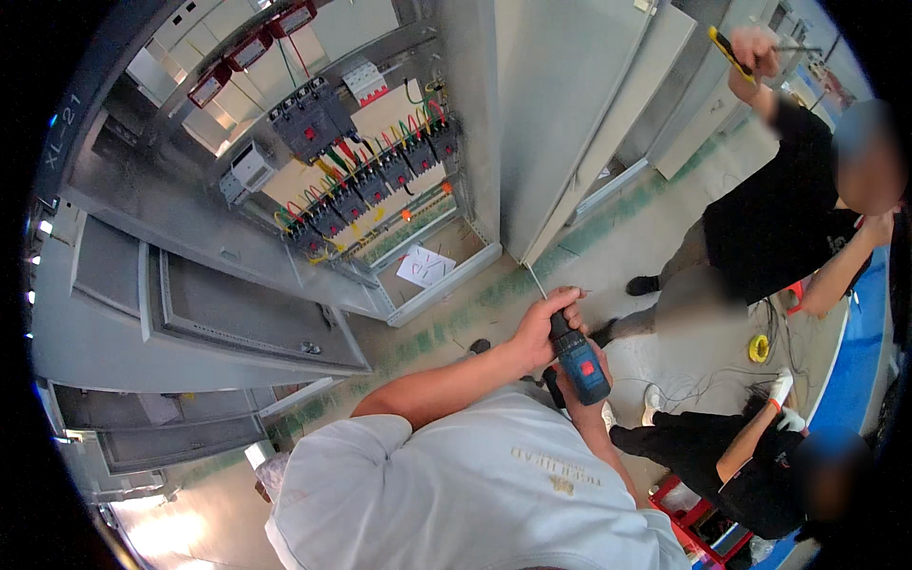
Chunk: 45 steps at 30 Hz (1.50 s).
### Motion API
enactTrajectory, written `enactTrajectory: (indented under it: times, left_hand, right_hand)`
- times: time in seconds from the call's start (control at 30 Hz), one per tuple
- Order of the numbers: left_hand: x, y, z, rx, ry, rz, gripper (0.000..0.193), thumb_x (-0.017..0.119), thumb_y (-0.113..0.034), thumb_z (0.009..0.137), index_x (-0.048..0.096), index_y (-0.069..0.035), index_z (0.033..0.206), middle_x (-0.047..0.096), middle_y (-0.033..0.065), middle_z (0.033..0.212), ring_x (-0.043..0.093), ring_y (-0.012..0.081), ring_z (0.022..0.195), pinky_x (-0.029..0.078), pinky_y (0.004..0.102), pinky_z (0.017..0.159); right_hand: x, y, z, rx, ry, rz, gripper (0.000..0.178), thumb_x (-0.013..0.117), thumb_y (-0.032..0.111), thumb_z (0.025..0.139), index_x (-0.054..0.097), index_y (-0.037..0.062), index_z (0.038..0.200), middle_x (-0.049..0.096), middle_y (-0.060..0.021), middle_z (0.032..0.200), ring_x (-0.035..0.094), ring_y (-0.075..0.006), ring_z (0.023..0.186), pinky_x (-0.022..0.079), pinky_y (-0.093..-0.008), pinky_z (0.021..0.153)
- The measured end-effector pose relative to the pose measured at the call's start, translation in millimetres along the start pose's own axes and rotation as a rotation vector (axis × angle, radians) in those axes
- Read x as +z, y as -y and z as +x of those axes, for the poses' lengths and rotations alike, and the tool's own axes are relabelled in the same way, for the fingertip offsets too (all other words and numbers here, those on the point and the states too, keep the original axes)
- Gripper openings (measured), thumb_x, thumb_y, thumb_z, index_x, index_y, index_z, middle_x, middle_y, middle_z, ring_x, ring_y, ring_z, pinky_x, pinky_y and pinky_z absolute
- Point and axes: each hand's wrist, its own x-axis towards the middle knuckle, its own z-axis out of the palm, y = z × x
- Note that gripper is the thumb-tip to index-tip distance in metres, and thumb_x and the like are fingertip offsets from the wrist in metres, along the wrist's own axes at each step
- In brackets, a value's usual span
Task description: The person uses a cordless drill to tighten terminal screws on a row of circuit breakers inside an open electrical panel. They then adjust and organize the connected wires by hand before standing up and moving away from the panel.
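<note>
Drill (578,359) in both our hands, held out over the floor (665,218) in front of our chest, its long bit slanting up toward the foot of the open cabinet (285,190). Our left hand (543,325) curls over the nose of the drill, fingers closed round the chuck, likely to steady it or turn it. Our right hand (584,399) is mostly hidden beneath the blue body; we judge it grips the handle, though we cannot see its fingers.

The cabinet's door (209,304) swings wide at the left, baring rows of breakers (361,180) with coloured wires (380,142); a sheet of paper (425,266) lies on the cabinet's bottom edge. The floor is grey concrete with green streaks. One person (779,209) stands at the right raising a yellow tool (727,49); another (750,456) crouches near loose cables (703,385).
</note>
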Motion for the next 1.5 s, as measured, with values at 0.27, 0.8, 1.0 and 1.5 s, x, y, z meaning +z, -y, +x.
enactTrajectory:
  times: [0.27,0.8,1.0,1.5]
  left_hand:
    - [1.5,0.2,-2.7,0.013,0.005,0.001,0.023,0.067,-0.022,0.098,0.058,-0.004,0.11,0.048,-0.0014,0.071,0.052,0.0137,0.068,0.05,0.0351,0.075]
    - [-4.6,-20.2,-112.3,0.328,-0.132,0.019,0.028,0.066,-0.021,0.1,0.06,-0.002,0.12,0.042,-0.0031,0.068,0.046,0.0112,0.062,0.048,0.0331,0.066]
    - [-26.5,-22.4,-170.7,0.494,-0.18,-0.019,0.032,0.065,-0.022,0.101,0.059,-0.001,0.125,0.042,-0.003,0.069,0.046,0.0112,0.061,0.049,0.0333,0.066]
    - [-131.9,-26.0,-304.3,0.978,-0.452,1.337,0.053,0.076,-0.027,0.092,0.056,-0.003,0.134,0.068,0.0144,0.103,0.067,0.0265,0.103,0.052,0.0406,0.097]
  right_hand:
    - [-1.7,4.3,3.1,-0.071,-0.016,-0.114,0.059,0.085,0.009,0.075,0.06,0.0013,0.128,0.074,-0.0131,0.105,0.072,-0.0227,0.093,0.056,-0.0345,0.086]
    - [25.0,8.4,-24.0,-0.182,0.426,0.087,0.078,0.089,0.021,0.071,0.051,0.0085,0.139,0.072,-0.0134,0.107,0.073,-0.0256,0.092,0.057,-0.037,0.082]
    - [44.3,47.8,-32.6,-0.306,0.574,0.234,0.069,0.084,0.014,0.076,0.054,0.0103,0.138,0.072,-0.0128,0.105,0.073,-0.0271,0.089,0.057,-0.0361,0.079]
    - [71.5,114.4,-143.7,0.284,0.405,0.535,0.046,0.081,0.004,0.079,0.063,0.0012,0.121,0.072,-0.0083,0.102,0.069,-0.0154,0.087,0.057,-0.0327,0.078]
